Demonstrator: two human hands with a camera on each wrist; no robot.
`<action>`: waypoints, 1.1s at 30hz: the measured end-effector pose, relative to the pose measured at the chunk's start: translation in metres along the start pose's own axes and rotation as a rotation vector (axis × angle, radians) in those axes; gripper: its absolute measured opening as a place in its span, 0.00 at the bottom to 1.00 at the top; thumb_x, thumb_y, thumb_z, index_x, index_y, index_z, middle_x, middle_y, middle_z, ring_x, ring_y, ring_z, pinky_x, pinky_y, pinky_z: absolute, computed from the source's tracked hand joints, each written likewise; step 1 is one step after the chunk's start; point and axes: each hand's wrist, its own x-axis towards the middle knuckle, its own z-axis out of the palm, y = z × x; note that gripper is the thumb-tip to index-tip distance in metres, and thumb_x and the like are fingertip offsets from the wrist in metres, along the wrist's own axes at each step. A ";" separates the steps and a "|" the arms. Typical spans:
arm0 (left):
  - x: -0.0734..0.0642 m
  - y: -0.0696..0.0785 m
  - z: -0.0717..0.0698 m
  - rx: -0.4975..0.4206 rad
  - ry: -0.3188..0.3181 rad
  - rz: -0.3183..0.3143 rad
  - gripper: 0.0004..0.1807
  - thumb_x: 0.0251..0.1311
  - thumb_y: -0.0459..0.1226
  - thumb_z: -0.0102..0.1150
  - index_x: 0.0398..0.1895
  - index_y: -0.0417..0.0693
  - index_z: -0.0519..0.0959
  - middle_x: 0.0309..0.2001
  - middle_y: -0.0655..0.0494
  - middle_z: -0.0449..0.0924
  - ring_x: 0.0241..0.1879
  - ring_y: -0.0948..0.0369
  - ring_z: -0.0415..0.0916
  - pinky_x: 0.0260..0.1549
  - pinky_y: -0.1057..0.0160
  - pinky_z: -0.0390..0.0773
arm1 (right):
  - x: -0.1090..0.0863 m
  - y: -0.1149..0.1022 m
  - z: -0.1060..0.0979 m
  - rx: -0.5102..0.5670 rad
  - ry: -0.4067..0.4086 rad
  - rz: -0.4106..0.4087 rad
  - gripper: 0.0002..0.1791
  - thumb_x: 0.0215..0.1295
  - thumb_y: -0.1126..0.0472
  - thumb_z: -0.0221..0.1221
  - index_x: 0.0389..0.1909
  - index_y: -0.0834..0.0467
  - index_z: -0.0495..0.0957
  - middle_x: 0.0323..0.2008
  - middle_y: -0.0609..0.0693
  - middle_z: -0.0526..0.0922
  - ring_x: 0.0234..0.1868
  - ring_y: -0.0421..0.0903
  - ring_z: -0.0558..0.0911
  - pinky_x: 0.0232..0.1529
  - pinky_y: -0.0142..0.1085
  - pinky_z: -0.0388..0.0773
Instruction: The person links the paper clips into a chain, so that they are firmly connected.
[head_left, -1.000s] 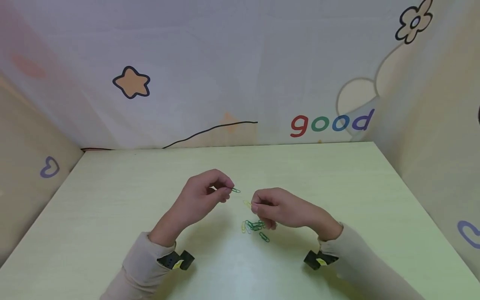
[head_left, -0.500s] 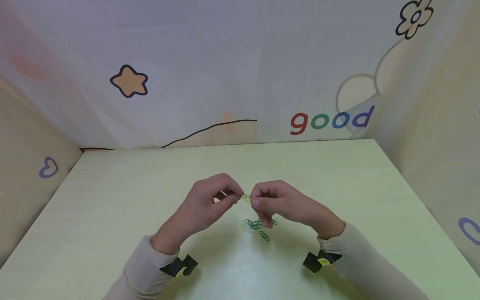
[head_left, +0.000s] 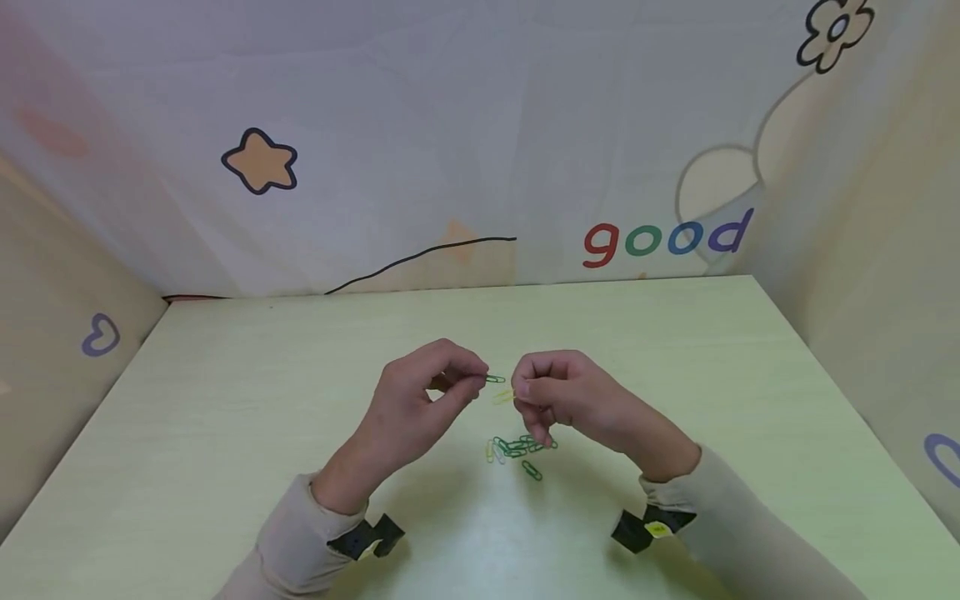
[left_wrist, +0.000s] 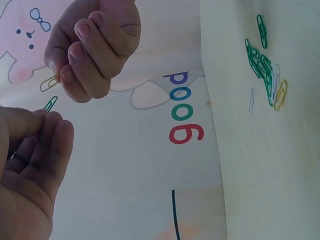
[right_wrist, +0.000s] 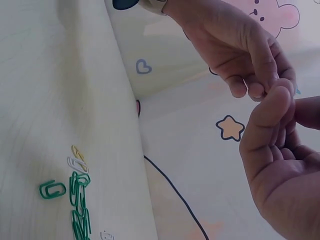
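Note:
Between thumb and index finger my left hand (head_left: 420,400) pinches a green paper clip (head_left: 495,379), its free end pointing right. Facing it, my right hand (head_left: 573,400) pinches a yellow paper clip (head_left: 503,397) that points left, a little lower. Both hands are raised over the table. In the left wrist view the green clip (left_wrist: 51,103) and the yellow clip (left_wrist: 49,83) are close together with a small gap. The right wrist view has the fingers hiding both held clips. Under the right hand lies a pile of mostly green paper clips (head_left: 516,448).
On the table (head_left: 225,417), one green paper clip (head_left: 532,471) lies apart, nearer the front. A yellow clip (left_wrist: 281,95) and white ones (left_wrist: 251,101) lie by the pile. A printed cloth (head_left: 390,150) stands behind the table.
The hands came together with the clips overlapping in view, then parted slightly. The right hand has risen and shifted right; the left moved right overall. Each still pinches its clip.

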 end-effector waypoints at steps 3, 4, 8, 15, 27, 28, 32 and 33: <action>0.001 0.002 0.001 -0.003 0.028 0.004 0.11 0.59 0.20 0.65 0.41 0.40 0.81 0.37 0.53 0.85 0.32 0.61 0.82 0.33 0.62 0.83 | -0.001 0.000 0.001 0.002 -0.010 -0.010 0.10 0.74 0.65 0.50 0.32 0.66 0.70 0.24 0.51 0.73 0.20 0.46 0.76 0.27 0.37 0.78; 0.001 0.003 0.002 -0.009 0.030 0.005 0.11 0.59 0.20 0.65 0.42 0.39 0.81 0.37 0.52 0.85 0.32 0.60 0.83 0.34 0.62 0.84 | -0.001 0.000 0.001 0.004 -0.009 -0.011 0.10 0.73 0.65 0.50 0.32 0.66 0.70 0.24 0.51 0.73 0.20 0.46 0.76 0.27 0.37 0.78; 0.003 0.006 0.005 -0.007 0.022 0.018 0.12 0.58 0.21 0.65 0.43 0.38 0.81 0.38 0.51 0.86 0.33 0.60 0.84 0.35 0.62 0.84 | -0.003 -0.002 0.001 0.029 -0.005 -0.003 0.09 0.73 0.66 0.49 0.32 0.65 0.70 0.24 0.51 0.73 0.21 0.46 0.76 0.27 0.36 0.79; 0.004 0.005 0.007 -0.007 -0.004 0.115 0.14 0.57 0.18 0.64 0.43 0.39 0.83 0.38 0.51 0.86 0.36 0.62 0.83 0.38 0.63 0.84 | -0.005 -0.005 0.000 0.077 0.003 0.018 0.08 0.70 0.67 0.46 0.30 0.64 0.69 0.23 0.50 0.72 0.20 0.45 0.75 0.25 0.34 0.78; 0.006 0.002 0.002 0.041 -0.008 0.241 0.16 0.56 0.18 0.64 0.45 0.39 0.83 0.37 0.52 0.85 0.35 0.59 0.82 0.39 0.65 0.83 | -0.004 -0.004 -0.004 0.116 0.018 0.009 0.09 0.69 0.68 0.43 0.30 0.61 0.70 0.23 0.49 0.73 0.19 0.44 0.75 0.25 0.33 0.78; 0.006 0.002 0.002 0.041 -0.007 0.244 0.16 0.56 0.18 0.64 0.45 0.39 0.83 0.37 0.52 0.85 0.35 0.58 0.83 0.39 0.65 0.83 | -0.004 -0.005 -0.005 0.115 0.028 0.010 0.09 0.69 0.68 0.43 0.30 0.61 0.70 0.23 0.50 0.73 0.19 0.44 0.75 0.25 0.33 0.78; 0.005 0.001 0.001 0.054 0.004 0.235 0.15 0.57 0.18 0.63 0.44 0.39 0.83 0.38 0.52 0.85 0.35 0.57 0.83 0.38 0.66 0.83 | -0.005 -0.006 -0.007 0.095 0.059 0.002 0.09 0.69 0.68 0.44 0.30 0.62 0.70 0.23 0.50 0.72 0.19 0.45 0.75 0.26 0.34 0.78; 0.005 0.001 0.001 0.060 0.009 0.230 0.15 0.57 0.18 0.63 0.44 0.39 0.82 0.38 0.52 0.85 0.35 0.57 0.83 0.38 0.66 0.83 | -0.005 -0.006 -0.007 0.085 0.061 -0.003 0.09 0.69 0.68 0.44 0.30 0.62 0.70 0.23 0.50 0.72 0.19 0.45 0.75 0.26 0.34 0.78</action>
